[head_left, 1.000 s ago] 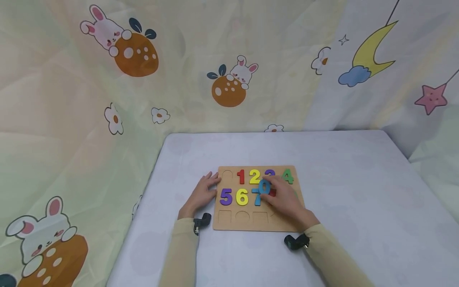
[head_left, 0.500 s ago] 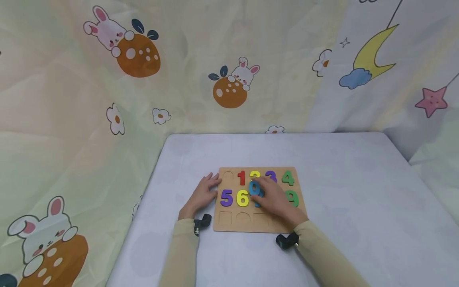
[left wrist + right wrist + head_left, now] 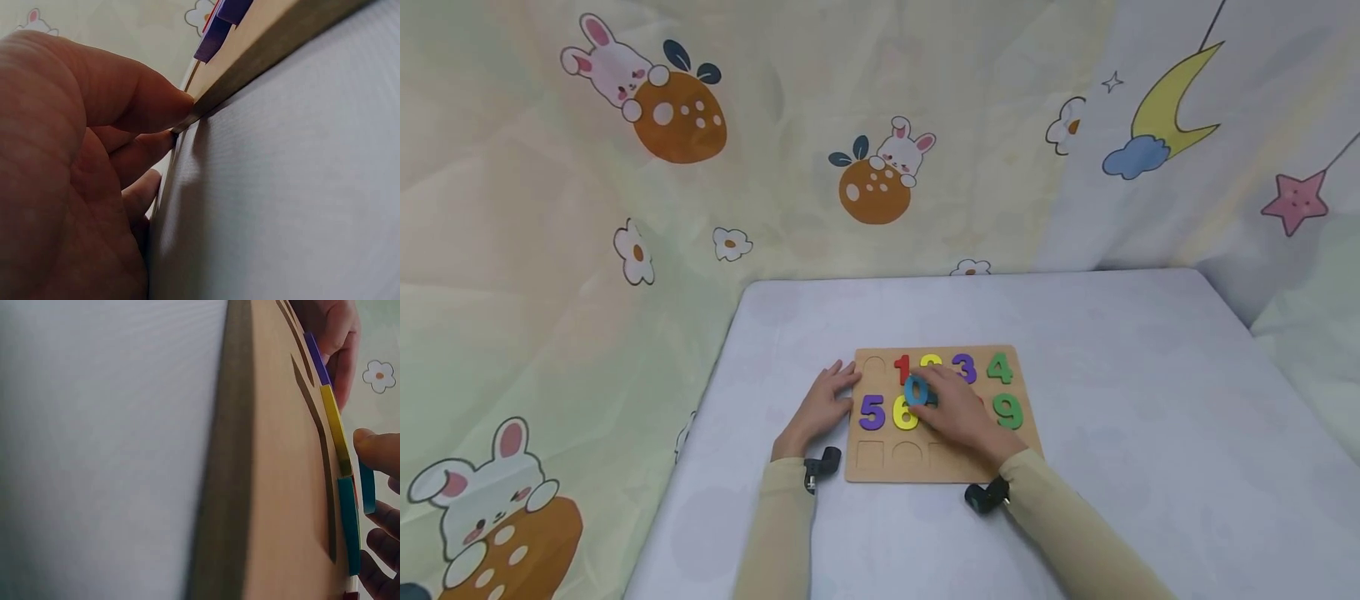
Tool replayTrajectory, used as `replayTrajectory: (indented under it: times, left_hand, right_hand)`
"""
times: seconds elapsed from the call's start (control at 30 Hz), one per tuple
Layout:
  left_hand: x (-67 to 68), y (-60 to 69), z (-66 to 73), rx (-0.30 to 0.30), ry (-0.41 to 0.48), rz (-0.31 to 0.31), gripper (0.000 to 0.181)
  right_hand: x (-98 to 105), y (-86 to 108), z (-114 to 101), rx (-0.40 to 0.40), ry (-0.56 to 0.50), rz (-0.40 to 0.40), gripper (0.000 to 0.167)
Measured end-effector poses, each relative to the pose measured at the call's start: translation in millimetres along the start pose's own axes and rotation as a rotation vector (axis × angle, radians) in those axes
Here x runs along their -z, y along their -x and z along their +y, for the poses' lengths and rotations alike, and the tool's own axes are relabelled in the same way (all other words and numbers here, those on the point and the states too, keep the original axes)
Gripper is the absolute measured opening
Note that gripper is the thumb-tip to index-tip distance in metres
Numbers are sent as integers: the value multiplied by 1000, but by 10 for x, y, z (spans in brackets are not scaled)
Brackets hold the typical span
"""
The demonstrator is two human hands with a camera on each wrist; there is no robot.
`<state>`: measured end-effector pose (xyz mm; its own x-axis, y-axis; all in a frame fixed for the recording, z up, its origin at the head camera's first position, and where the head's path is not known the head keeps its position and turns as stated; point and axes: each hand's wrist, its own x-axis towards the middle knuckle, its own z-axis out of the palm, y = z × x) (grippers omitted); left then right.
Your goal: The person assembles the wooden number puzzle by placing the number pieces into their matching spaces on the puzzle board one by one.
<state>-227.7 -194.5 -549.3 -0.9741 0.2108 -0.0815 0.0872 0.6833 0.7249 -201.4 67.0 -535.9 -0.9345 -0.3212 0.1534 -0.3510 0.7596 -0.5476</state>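
Note:
My right hand (image 3: 958,408) pinches a blue number 0 piece (image 3: 907,390) between thumb and fingers, just above the wooden number board (image 3: 925,475). In the right wrist view the blue 0 (image 3: 367,487) stands clear of the board's surface. Below and around it lie the yellow 6 (image 3: 904,414) and the red 1 (image 3: 902,369); the hand covers part of the yellow 2 and the middle of the board. My left hand (image 3: 816,408) rests at the board's left edge, its thumb and fingertips touching the side in the left wrist view.
A round-topped recess (image 3: 875,367) shows at the board's top left, left of the 1. The purple 5 (image 3: 872,412), purple 3 (image 3: 964,368), green 4 (image 3: 1000,367) and green 9 (image 3: 1007,411) sit on the board. A white cloth covers the table (image 3: 1112,375).
The right hand has moved left across the board with the blue 0, from over the 7 to near the 1 and 6. The 9 has come into view. The left hand stays put.

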Motion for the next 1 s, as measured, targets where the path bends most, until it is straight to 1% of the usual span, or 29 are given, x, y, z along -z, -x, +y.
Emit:
replayTrajectory:
  times: [0.3, 0.57, 0.63, 0.8, 0.9, 1.0]
  left_hand:
    - [30, -29, 19, -8, -14, -3, 51]
    - [46, -18, -3, -12, -25, -6, 51]
    - [42, -8, -11, -25, -19, -3, 51]
    - [19, 18, -26, -33, -13, -6, 50]
    - [15, 22, -23, -22, -15, -6, 52]
    - [24, 11, -7, 1, -16, -1, 59]
  right_hand:
    - [-40, -93, -74, 26, -14, 10, 61]
    - [-93, -179, -183, 53, 23, 5, 63]
    - [-103, -198, -210, 52, 29, -4, 63]
    - [-137, -240, -250, 39, 32, -53, 64]
    - [-161, -273, -263, 38, 47, -66, 65]
    - [-177, -315, -270, 30, 61, -61, 65]
